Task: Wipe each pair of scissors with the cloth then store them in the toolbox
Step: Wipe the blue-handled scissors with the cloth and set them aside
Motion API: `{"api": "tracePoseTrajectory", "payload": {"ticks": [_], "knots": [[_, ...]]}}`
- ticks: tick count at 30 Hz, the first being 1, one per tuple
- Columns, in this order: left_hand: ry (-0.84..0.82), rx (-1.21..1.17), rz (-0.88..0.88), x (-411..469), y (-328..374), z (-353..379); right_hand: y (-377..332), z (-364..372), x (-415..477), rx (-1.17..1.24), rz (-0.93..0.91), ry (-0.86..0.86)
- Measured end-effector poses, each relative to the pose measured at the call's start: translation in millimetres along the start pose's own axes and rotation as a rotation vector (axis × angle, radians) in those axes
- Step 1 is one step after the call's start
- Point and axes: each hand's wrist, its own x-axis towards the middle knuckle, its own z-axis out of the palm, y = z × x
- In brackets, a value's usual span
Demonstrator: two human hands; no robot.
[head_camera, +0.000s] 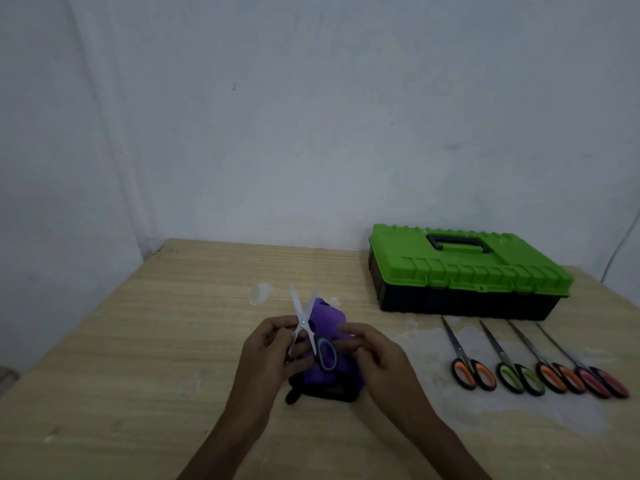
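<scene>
The left hand [266, 344] grips the opened blue scissors [308, 327] and the right hand [377, 351] grips the purple cloth [329, 348], left of the closed toolbox [464, 268]; wiping seems under way. Next, I think, the lid must be opened; four scissors [533, 365] wait before the toolbox

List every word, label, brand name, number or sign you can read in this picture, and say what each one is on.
No text can be read anywhere.
Green toolbox: lid shows only moulded ribs and a handle; a small mark near its back edge is too blurred to read.
Four scissors on the table: no legible marking on blades or handles.
Scissors in the hands: blades too bright and blurred for any stamp.
Purple cloth: no print visible.
</scene>
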Motion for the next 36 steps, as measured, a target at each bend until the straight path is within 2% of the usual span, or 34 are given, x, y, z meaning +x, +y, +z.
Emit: {"api": "tracePoseTrajectory", "payload": {"ticks": [2,5,11,15,19,24,28,32,36], "knots": [[-0.025,-0.016,-0.014,-2.3,-2.1,7.2,-8.7,-1.1,-1.1,0.028,0.011,-0.014],[-0.046,-0.079,-0.051,-5.1,-8.2,24.4,-18.6,2.6,-7.6,-0.053,-0.011,-0.050],[-0.113,-0.519,-0.356,-15.2,-8.5,70.8,-14.0,-6.3,-17.1,-0.193,0.007,0.054],[-0.218,-0.558,-0.406,-17.9,-14.2,91.0,0.5,-24.8,-24.7,-0.301,0.076,0.108],[-0.298,-0.449,-0.401,-16.4,-26.4,109.0,12.7,-45.4,-30.3,-0.272,0.113,0.159],[-0.357,-0.182,-0.324,-10.0,-40.7,123.2,31.4,-65.6,-37.9,-0.305,0.154,0.192],[-0.290,0.038,-0.196,-3.4,-54.3,120.2,48.0,-73.8,-40.2,-0.567,0.203,0.250],[-0.214,0.280,-0.056,8.5,-62.4,112.1,54.4,-69.7,-39.4,-0.832,0.240,0.187],[-0.194,0.296,-0.066,14.7,-66.1,105.6,59.5,-64.9,-36.3,-0.906,0.350,0.135]]}}
